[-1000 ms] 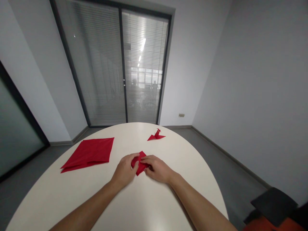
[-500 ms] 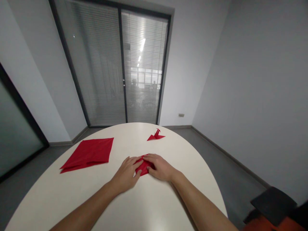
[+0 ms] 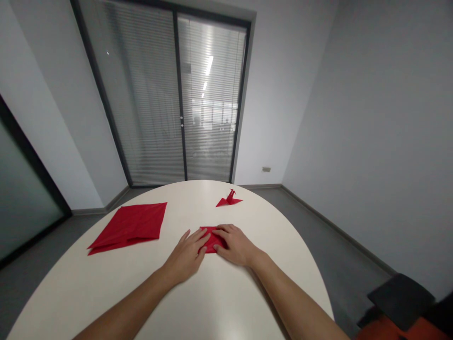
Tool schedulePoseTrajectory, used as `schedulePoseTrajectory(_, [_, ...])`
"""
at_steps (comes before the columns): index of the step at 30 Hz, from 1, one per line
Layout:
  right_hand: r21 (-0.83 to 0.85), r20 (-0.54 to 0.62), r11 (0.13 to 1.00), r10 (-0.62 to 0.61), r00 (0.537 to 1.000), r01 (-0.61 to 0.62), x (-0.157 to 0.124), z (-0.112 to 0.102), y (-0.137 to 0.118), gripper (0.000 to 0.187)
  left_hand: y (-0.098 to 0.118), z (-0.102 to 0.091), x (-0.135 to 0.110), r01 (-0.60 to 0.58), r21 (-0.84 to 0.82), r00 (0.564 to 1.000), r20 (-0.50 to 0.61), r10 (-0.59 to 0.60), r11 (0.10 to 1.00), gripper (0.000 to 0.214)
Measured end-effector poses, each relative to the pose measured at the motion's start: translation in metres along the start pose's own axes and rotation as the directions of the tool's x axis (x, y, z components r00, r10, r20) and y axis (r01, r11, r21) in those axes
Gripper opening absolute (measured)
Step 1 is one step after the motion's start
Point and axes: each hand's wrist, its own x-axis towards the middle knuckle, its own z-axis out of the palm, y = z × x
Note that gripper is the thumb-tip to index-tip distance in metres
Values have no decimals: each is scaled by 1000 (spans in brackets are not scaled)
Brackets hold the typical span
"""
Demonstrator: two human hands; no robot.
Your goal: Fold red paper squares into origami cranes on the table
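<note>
A small folded piece of red paper (image 3: 211, 236) lies flat on the white oval table (image 3: 219, 302), just beyond the middle. My left hand (image 3: 186, 255) rests flat beside it with fingers stretched out, the fingertips touching its left edge. My right hand (image 3: 234, 244) lies over its right part, fingers extended and pressing it down. Most of the paper's right half is hidden under that hand.
A stack of red paper sheets (image 3: 131, 225) lies at the table's left. A finished red paper crane (image 3: 229, 199) stands near the far edge. A dark chair (image 3: 399, 297) is at the lower right, glass doors with blinds (image 3: 177, 99) behind.
The paper was held folded and tilted between both hands; now it lies flat and squared on the table, with both hands' fingers spread out on it.
</note>
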Motion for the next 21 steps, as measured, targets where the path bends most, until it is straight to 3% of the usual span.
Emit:
schedulePoseTrajectory(11, [1, 228, 988, 151, 962, -155, -4, -8, 0, 72, 2, 2, -2, 111, 93, 993, 33, -114, 989, 52])
schedulePoseTrajectory(16, [39, 295, 987, 138, 945, -156, -6, -15, 1, 85, -1, 2, -1, 112, 90, 993, 13, -114, 990, 50])
schedulePoseTrajectory(21, [31, 308, 987, 141, 941, -157, -6, -15, 2, 88, -2, 1, -1, 30, 77, 998, 50, -34, 997, 54])
